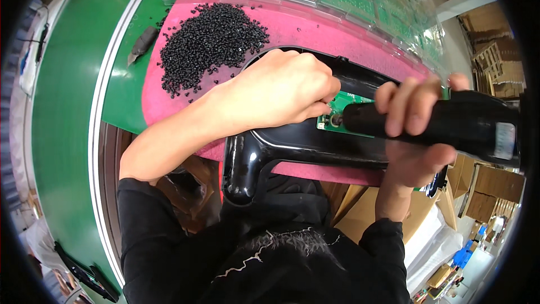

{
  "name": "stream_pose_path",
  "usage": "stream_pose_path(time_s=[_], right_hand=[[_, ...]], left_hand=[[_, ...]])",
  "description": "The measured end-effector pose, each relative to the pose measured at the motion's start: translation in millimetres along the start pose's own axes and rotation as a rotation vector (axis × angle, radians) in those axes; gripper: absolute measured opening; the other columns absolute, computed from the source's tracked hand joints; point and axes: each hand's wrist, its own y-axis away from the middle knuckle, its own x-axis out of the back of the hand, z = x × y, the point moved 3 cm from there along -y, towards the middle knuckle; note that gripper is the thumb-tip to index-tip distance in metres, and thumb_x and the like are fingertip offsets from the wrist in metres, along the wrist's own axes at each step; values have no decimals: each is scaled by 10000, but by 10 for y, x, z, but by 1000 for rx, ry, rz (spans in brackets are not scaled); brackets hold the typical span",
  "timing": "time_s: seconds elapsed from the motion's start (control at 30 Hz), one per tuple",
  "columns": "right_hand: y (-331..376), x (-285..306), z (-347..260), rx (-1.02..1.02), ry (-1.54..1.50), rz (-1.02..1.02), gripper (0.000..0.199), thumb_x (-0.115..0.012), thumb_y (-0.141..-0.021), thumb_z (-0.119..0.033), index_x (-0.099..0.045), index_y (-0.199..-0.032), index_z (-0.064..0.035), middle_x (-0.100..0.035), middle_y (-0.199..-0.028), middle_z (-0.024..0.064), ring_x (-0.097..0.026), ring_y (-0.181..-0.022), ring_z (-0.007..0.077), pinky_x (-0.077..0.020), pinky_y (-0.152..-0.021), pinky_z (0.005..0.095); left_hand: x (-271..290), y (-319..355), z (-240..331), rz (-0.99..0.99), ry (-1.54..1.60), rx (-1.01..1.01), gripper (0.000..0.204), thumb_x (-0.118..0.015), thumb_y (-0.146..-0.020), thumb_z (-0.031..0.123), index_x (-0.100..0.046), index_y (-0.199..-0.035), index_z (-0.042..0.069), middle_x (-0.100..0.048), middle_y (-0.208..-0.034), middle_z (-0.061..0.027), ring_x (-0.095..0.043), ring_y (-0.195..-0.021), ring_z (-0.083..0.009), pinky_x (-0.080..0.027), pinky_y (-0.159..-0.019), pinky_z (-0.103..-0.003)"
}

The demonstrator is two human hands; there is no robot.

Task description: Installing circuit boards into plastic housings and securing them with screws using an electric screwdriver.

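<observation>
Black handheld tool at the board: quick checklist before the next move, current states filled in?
1. Right hand gripping black tool: ok.
2. Tool's nose end at green board: ok.
3. Tool contacting board: cannot tell.
4. Left hand clear of nose end: not ok, fingertips close beside it.
5. Board fully seated in black housing: cannot tell, partly covered.
6. Small black parts piled on pink mat: ok.

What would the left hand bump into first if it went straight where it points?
The left hand would probably meet the green circuit board first; the black screwdriver is close too, and depth here is hard to judge.
</observation>
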Motion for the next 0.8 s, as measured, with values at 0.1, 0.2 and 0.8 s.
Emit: stream_pose_path(time_s=[0.1,0.2,0.8], right_hand=[[26,41,-117,123,-100,230,722,-751,-835,-464,-367,-1345,-128,-478,-914,-37,-448,-772,113,-339,-772,331],[33,75,-178,131,-145,267,714,-758,-836,-446,-369,-1340,-124,-479,-915,-41,-462,-791,119,-344,-800,347],[353,443,-374,-2,200,294,549,-673,-830,-528,-473,-1147,-127,-472,-632,-51,-416,-463,84,-360,-517,267]], left_hand=[[-42,-20,16,-32,42,-75,152,-699,-821,129,-638,-867,-2,-646,-831,-117,-647,-750,-335,-518,-647,-417],[-39,-51,34,107,147,-126,146,-694,-828,118,-634,-878,-5,-645,-832,-113,-647,-739,-330,-522,-653,-400],[-47,-83,2,-102,138,46,339,-761,-764,97,-631,-1069,28,-632,-1058,-103,-649,-873,-282,-535,-756,-363]])
